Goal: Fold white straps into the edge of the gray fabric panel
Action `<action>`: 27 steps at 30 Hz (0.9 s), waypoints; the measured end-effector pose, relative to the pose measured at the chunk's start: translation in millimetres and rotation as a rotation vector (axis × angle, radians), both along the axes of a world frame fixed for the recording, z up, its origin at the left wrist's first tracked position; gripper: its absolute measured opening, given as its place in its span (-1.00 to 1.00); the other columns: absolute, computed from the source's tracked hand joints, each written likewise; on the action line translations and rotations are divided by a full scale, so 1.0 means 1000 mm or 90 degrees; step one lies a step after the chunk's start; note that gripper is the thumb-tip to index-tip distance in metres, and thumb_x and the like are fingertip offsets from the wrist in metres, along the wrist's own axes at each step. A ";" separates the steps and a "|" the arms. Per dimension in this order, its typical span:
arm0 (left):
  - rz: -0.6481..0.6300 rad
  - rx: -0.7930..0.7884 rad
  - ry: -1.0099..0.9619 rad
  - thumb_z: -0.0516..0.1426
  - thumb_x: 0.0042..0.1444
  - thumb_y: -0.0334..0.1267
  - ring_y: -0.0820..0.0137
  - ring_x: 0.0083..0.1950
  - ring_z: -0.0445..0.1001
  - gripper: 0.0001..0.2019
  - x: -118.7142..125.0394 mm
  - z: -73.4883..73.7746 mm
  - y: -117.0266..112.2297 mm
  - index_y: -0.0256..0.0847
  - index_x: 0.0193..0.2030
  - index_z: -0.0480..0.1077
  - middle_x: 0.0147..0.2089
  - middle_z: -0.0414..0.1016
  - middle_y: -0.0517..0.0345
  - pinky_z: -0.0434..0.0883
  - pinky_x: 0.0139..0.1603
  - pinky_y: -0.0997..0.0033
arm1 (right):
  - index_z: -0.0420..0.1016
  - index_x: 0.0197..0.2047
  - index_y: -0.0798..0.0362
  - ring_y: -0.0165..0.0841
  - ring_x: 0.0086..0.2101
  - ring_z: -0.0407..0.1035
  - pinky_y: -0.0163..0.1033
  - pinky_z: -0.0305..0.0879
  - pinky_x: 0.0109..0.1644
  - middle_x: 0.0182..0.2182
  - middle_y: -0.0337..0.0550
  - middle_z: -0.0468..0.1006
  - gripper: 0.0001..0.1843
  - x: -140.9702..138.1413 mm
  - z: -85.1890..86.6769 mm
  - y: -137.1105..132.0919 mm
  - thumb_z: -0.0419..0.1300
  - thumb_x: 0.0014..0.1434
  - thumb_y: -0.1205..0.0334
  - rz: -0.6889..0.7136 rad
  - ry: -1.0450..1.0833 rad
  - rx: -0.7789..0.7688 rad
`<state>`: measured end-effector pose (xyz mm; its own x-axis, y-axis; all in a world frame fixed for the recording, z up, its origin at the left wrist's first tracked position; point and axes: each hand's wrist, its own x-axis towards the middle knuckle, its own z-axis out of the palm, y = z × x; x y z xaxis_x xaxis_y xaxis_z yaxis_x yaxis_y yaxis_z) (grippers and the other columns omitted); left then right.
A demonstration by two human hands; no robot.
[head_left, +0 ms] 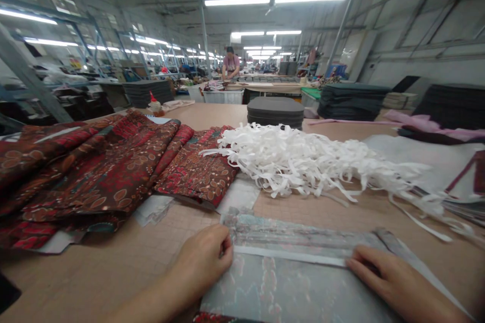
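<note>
A panel of fabric (288, 287) lies pale reverse side up in front of me, its print showing faintly through and its far edge folded. Across it runs a narrow white strip (288, 255), stretched flat and fairly straight. My left hand (208, 252) is closed in a pinch at the strip's left end. At the other end my right hand (373, 270) pinches the strip, thumb and forefinger together, resting on the fabric. Just beyond the panel is a tangled heap of white strips (303, 161). Brown and red patterned fabric (102, 176) lies in folded layers to the left.
A stack of dark grey pads (275, 111) stands behind the heap. Farther right are more dark stacks (352, 101) and pink cloth (428, 123). A bottle with a red tip (154, 105) stands at the table's far left. Another person (231, 64) works at a distant table.
</note>
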<state>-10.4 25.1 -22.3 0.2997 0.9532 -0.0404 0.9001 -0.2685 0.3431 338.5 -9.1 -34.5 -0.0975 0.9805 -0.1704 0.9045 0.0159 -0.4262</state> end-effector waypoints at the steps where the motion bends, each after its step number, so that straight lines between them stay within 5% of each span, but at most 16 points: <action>1: -0.021 0.030 0.032 0.01 -0.02 -0.43 0.34 -0.29 0.37 -0.88 0.001 0.002 -0.002 -0.20 -0.37 0.33 -0.35 0.39 0.15 0.25 -0.29 0.42 | 0.36 -0.49 0.00 -0.22 -0.41 0.37 -0.17 0.21 -0.30 -0.47 -0.08 0.51 -0.68 -0.001 0.002 0.000 -0.04 0.13 0.01 -0.001 -0.004 0.002; 8: -0.265 0.185 0.237 -0.10 0.06 -0.58 0.17 -0.16 0.38 -0.65 0.006 -0.001 -0.020 -0.23 -0.19 0.43 -0.16 0.46 -0.03 0.29 -0.09 0.14 | 0.28 -0.51 0.03 -0.27 -0.43 0.35 -0.24 0.11 -0.37 -0.50 -0.11 0.47 -0.72 -0.012 0.015 0.003 -0.05 0.17 0.12 -0.020 -0.060 -0.006; 13: -0.294 0.241 0.256 -0.13 -0.05 -0.66 0.15 -0.11 0.39 -0.39 0.006 -0.005 -0.031 -0.23 0.16 0.26 -0.05 0.44 -0.12 0.29 -0.06 0.18 | 0.27 -0.54 0.05 -0.33 -0.48 0.31 -0.30 0.02 -0.44 -0.54 -0.15 0.45 -0.75 -0.018 0.024 0.006 0.00 0.15 0.21 -0.028 -0.095 -0.012; 18: -0.323 0.206 0.283 -0.08 -0.07 -0.64 0.12 -0.13 0.39 -0.40 0.013 0.002 -0.021 -0.15 0.12 0.31 -0.09 0.44 -0.09 0.30 -0.10 0.11 | 0.29 -0.54 0.07 -0.34 -0.49 0.31 -0.31 -0.01 -0.46 -0.54 -0.14 0.46 -0.75 -0.019 0.024 0.005 0.00 0.14 0.21 -0.030 -0.089 0.000; 22: -0.384 0.153 0.228 -0.04 0.01 -0.56 0.15 -0.19 0.36 -0.67 0.039 0.006 -0.006 -0.28 -0.16 0.45 -0.21 0.44 -0.08 0.30 -0.16 0.18 | 0.32 -0.53 0.07 -0.36 -0.52 0.30 -0.31 -0.04 -0.48 -0.55 -0.15 0.46 -0.76 -0.019 0.023 0.006 0.01 0.13 0.22 -0.026 -0.111 0.019; 27: -0.513 0.175 0.101 -0.01 0.08 -0.47 0.15 -0.19 0.34 -0.57 0.097 0.001 0.001 -0.37 0.14 0.21 -0.11 0.40 -0.12 0.32 -0.20 0.21 | 0.38 -0.51 0.08 -0.35 -0.51 0.30 -0.31 -0.06 -0.48 -0.55 -0.14 0.47 -0.78 -0.023 0.022 0.005 0.03 0.12 0.23 -0.031 -0.130 0.040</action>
